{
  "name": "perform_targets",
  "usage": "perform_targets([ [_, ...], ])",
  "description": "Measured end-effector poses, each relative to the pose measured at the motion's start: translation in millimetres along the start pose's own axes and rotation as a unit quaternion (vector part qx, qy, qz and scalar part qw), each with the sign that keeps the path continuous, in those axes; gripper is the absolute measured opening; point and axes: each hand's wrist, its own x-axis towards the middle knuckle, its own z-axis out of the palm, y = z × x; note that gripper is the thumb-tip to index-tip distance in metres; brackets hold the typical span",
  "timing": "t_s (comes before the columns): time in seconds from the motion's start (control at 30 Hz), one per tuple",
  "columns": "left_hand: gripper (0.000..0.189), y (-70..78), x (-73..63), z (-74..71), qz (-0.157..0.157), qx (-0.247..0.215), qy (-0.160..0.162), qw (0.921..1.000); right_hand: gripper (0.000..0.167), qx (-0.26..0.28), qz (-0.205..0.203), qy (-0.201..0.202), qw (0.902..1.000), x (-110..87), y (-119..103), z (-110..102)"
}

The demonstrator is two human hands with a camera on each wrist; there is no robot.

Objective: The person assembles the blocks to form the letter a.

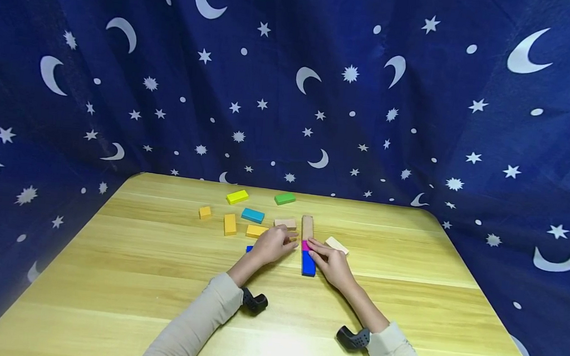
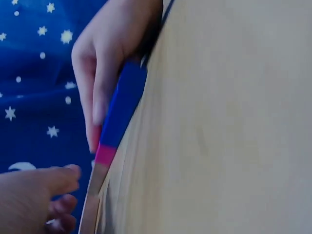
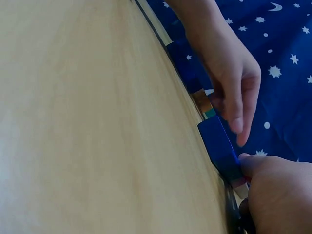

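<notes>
Head view: A right hand's [image 1: 332, 264] nearly straight fingers touch the magenta block [image 1: 305, 245] from its right, end to end between a long blue block [image 1: 309, 264] and a bare-wood block [image 1: 308, 227]; the left hand [image 1: 272, 245], empty, fingers loosely bent, hovers just left.

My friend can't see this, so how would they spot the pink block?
On the wooden table, look for the person's right hand and the straight row of blocks beside it. The pink block sits in that row, between a tan block and a blue block. The hand partly covers it, but it is the only pink one in sight.
</notes>
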Motion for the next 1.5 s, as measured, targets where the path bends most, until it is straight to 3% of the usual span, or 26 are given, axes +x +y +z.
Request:
perform_targets([
  [0.13,0.025,-9.8,5.9,-10.5,-0.024,0.009,0.064,0.9976,0.026,0.001,0.003,0.003,1.0,0.6,-0.5,0.0],
  [0.23,0.024,-18.9,9.6,-17.3,-0.044,0.023,0.081,0.9955,0.026,0.005,0.009,0.003,0.9999,0.7,-0.1,0.3],
  [0.33,0.027,-27.2,13.2,-22.3,-0.069,0.047,0.072,0.994,0.027,0.011,0.017,0.0,0.9998,0.6,0.3,0.8],
  [0.43,0.033,-33.4,17.0,-24.5,-0.084,0.068,0.04,0.9933,0.03,0.018,0.021,-0.003,0.9996,0.5,0.1,0.9],
  [0.6,0.037,-38.2,23.2,-24.9,-0.076,0.081,-0.019,0.9936,0.034,0.021,0.025,-0.017,0.9993,1.8,-0.2,1.9],
  [0.73,0.033,-38.1,27.2,-25.6,-0.086,0.079,-0.041,0.9923,0.034,0.012,0.016,-0.027,0.9994,2.6,-0.8,2.3],
  [0.9,0.011,-38.5,35.1,-24.4,-0.079,0.066,-0.044,0.9938,0.033,0.003,0.015,-0.023,0.9996,1.6,-0.4,1.4],
  [1.07,0.03,-40.0,44.7,-19.6,-0.087,0.027,-0.041,0.995,0.032,0.002,0.019,-0.023,0.9996,0.3,0.7,0.7],
  [1.27,0.029,-37.7,50.5,-14.6,-0.11,-0.008,-0.037,0.9933,0.033,0.012,0.024,-0.024,0.9993,-1.1,2.1,2.8],
  [1.43,0.009,-35.4,52.4,-12.1,-0.117,-0.004,-0.031,0.9927,0.033,0.017,0.023,-0.025,0.9993,-0.6,1.2,3.0],
  [1.5,0.01,-35.7,52.9,-11.4,-0.12,0.0,-0.031,0.9923,0.034,0.017,0.021,-0.026,0.9993,-0.3,1.4,3.0],
])
